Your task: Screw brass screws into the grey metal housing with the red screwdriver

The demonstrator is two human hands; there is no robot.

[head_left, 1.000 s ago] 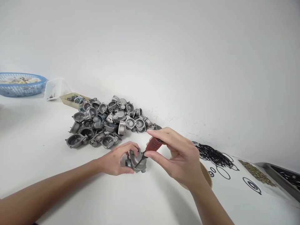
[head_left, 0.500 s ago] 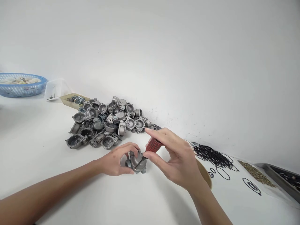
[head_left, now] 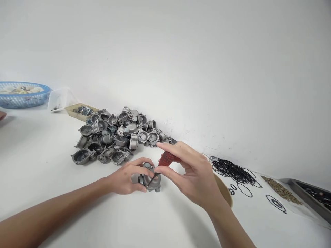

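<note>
Fingers of my left hand (head_left: 126, 178) are curled round a grey metal carburetor float bowl (head_left: 155, 183), holding it against the white table. The bowl lies dome side up. In my right hand (head_left: 195, 177) is a screwdriver with a red ridged handle (head_left: 167, 159), gripped between thumb and fingers. Its dark shaft slants down to the left, and the tip meets the left side of the bowl. My left index finger lies close to the shaft. Behind both hands, a heap of similar float bowls (head_left: 119, 156) spreads over the table.
At the left stand a blue basket (head_left: 28, 100), a clear bin (head_left: 53, 100) and a yellowish tray (head_left: 71, 113). Another person's hand (head_left: 2, 115) shows at the left edge. On the right are black rubber rings (head_left: 230, 170), brass-coloured small parts (head_left: 280, 189) and a grey tray (head_left: 307, 199).
My left index finger has shifted towards the screwdriver shaft, uncovering the bowl's upper end. The screwdriver and right hand have moved slightly left. Another person's hand has appeared at the left edge.
</note>
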